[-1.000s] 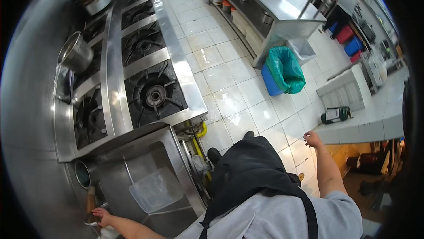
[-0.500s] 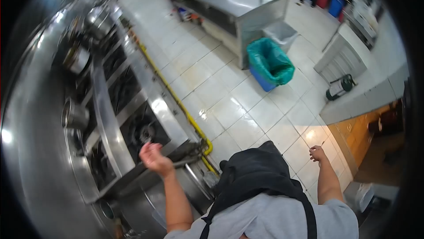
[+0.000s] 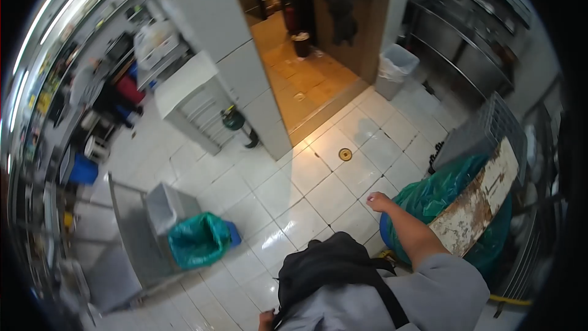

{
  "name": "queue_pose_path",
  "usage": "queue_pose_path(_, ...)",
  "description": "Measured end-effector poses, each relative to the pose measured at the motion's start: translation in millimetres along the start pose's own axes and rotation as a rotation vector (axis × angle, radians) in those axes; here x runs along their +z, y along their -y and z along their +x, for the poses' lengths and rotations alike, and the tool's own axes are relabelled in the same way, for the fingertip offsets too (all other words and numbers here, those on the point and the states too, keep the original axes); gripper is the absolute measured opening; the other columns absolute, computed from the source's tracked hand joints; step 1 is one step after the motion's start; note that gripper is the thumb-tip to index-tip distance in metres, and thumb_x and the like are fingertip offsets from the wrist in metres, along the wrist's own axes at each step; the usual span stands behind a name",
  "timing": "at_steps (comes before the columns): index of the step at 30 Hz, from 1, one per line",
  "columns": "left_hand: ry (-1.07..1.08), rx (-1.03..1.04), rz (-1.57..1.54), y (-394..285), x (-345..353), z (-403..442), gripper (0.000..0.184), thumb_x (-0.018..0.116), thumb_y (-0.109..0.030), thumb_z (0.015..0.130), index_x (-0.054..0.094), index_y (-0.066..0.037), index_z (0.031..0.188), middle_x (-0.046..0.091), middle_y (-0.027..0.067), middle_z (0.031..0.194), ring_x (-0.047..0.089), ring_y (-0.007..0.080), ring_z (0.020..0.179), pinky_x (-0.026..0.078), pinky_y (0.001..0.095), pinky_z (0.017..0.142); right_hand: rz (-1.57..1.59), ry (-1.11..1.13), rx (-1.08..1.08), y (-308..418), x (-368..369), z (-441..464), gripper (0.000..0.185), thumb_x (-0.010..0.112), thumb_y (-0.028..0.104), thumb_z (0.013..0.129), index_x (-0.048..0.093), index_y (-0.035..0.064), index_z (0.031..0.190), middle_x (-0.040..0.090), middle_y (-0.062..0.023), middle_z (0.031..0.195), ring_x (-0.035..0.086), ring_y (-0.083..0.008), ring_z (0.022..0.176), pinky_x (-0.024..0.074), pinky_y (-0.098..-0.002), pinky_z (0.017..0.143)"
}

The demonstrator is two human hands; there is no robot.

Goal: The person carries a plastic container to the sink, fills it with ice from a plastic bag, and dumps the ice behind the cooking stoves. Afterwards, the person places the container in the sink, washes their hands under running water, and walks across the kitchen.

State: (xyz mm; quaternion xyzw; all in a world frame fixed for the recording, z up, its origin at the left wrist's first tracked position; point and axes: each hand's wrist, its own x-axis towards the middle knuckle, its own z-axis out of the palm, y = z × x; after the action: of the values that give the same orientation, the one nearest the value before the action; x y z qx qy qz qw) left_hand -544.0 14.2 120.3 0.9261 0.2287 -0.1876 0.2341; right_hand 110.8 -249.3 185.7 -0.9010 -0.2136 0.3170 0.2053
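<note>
My right hand (image 3: 378, 201) is out over the tiled floor, its fingers curled in, and I see nothing in them. It is nearest to a large blue bin with a green liner (image 3: 422, 199), which stands beside my right forearm. A worn, whitish board (image 3: 478, 202) leans across that bin. Only a bit of my left hand (image 3: 266, 320) shows at the bottom edge, beside the black apron (image 3: 334, 263); its fingers are mostly hidden.
Ahead, a doorway (image 3: 306, 80) opens past a tiled pillar (image 3: 226, 43). A floor drain (image 3: 345, 154) lies in the white tiles. To the left are a smaller green-lined bin (image 3: 199, 240), a grey bin (image 3: 168, 208) and a person (image 3: 107, 95). A grey crate (image 3: 490, 129) stands right.
My view has swung right, from the stove and steel table to the doorway and large bin. My left hand has dropped to the bottom edge; my right hand now passes beside the large bin.
</note>
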Motion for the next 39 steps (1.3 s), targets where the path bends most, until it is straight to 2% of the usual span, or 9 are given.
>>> queue_pose_path(4, 0.204, -0.928, -0.903, 51, -73, 85, 0.017, 0.06, -0.018, 0.087, 0.059, -0.002, 0.094, 0.062, 0.0133, 0.075, 0.061, 0.0273, 0.057, 0.048, 0.0395, 0.048, 0.126, -0.078, 0.259, -31, -22, -22, 0.032, 0.061, 0.03, 0.081, 0.067, 0.0065, 0.101, 0.066, -0.0195, 0.1, 0.064, -0.0304, 0.092, 0.0499, -0.0373, 0.082)
queue_pose_path(6, 0.096, -1.037, -1.11, 77, -115, 150, 0.017, 0.06, -0.015, 0.086, 0.058, 0.0, 0.094, 0.061, 0.0144, 0.074, 0.06, 0.0269, 0.054, 0.047, 0.0377, 0.044, 0.098, -0.071, 0.365, -35, -22, -24, 0.034, 0.061, 0.03, 0.081, 0.066, 0.0055, 0.105, 0.066, -0.0182, 0.1, 0.063, -0.0299, 0.093, 0.0496, -0.0377, 0.082)
queue_pose_path(9, -0.11, -0.874, -1.019, 94, -182, 266, 0.029, 0.052, -0.021, 0.089, 0.053, -0.002, 0.111, 0.06, 0.0173, 0.08, 0.063, 0.0289, 0.06, 0.049, 0.0412, 0.046, 0.265, -0.022, 0.525, -29, -19, -28, 0.035, 0.061, 0.028, 0.083, 0.064, 0.0043, 0.109, 0.066, -0.0171, 0.101, 0.063, -0.0282, 0.096, 0.0493, -0.0375, 0.083)
queue_pose_path(13, 0.046, -0.441, -0.9, 109, -255, 443, 0.026, 0.053, -0.025, 0.088, 0.058, 0.0, 0.094, 0.063, 0.0131, 0.078, 0.061, 0.0232, 0.057, 0.048, 0.0336, 0.046, 0.221, -0.101, 0.587, -14, -20, -39, 0.034, 0.062, 0.026, 0.081, 0.062, 0.0013, 0.105, 0.067, -0.0177, 0.095, 0.065, -0.0283, 0.088, 0.0512, -0.0368, 0.076)
queue_pose_path(16, 0.101, -0.442, -0.716, 29, -316, 586, 0.029, 0.055, -0.026, 0.088, 0.059, 0.0, 0.1, 0.064, 0.0116, 0.077, 0.06, 0.019, 0.057, 0.047, 0.0316, 0.046, 0.452, -0.173, 0.647, 5, -18, -45, 0.032, 0.061, 0.025, 0.082, 0.062, -0.0003, 0.101, 0.067, -0.0159, 0.084, 0.067, -0.0239, 0.071, 0.0527, -0.0356, 0.064)
queue_pose_path(20, -0.02, 0.093, -0.384, -54, -321, 767, 0.035, 0.064, -0.029, 0.081, 0.062, 0.001, 0.1, 0.067, 0.0161, 0.079, 0.065, 0.0196, 0.065, 0.052, 0.0324, 0.063, 0.823, -0.329, 0.776, -39, 46, -51, 0.025, 0.058, 0.02, 0.085, 0.061, -0.001, 0.097, 0.064, -0.0145, 0.08, 0.064, -0.0244, 0.06, 0.052, -0.0358, 0.054)
queue_pose_path(28, 0.219, 0.25, -0.345, -303, -363, 864, 0.037, 0.063, -0.03, 0.082, 0.062, 0.001, 0.104, 0.067, 0.017, 0.08, 0.066, 0.0247, 0.074, 0.051, 0.0355, 0.068, 1.038, 0.126, 1.059, -69, 104, -38, 0.017, 0.059, 0.015, 0.082, 0.06, 0.0006, 0.092, 0.065, -0.0121, 0.079, 0.065, -0.0231, 0.061, 0.0538, -0.0369, 0.052)
queue_pose_path(33, 0.428, 0.296, -0.14, -318, -362, 880, 0.036, 0.065, -0.032, 0.081, 0.064, 0.001, 0.096, 0.067, 0.0164, 0.077, 0.066, 0.0238, 0.074, 0.051, 0.0356, 0.069, 1.256, -0.185, 1.072, -115, 20, 37, 0.026, 0.055, 0.018, 0.087, 0.058, 0.0015, 0.107, 0.064, -0.0138, 0.087, 0.065, -0.0277, 0.067, 0.0538, -0.0402, 0.055)
queue_pose_path(39, 0.47, -0.202, -0.246, -358, -390, 901, 0.03, 0.063, -0.027, 0.084, 0.063, -0.003, 0.101, 0.064, 0.0095, 0.078, 0.062, 0.0194, 0.066, 0.05, 0.0327, 0.057, 1.153, -0.509, 0.938, -175, -137, 127, 0.025, 0.057, 0.02, 0.087, 0.059, 0.0017, 0.104, 0.065, -0.0115, 0.082, 0.063, -0.0205, 0.062, 0.0509, -0.0345, 0.051)
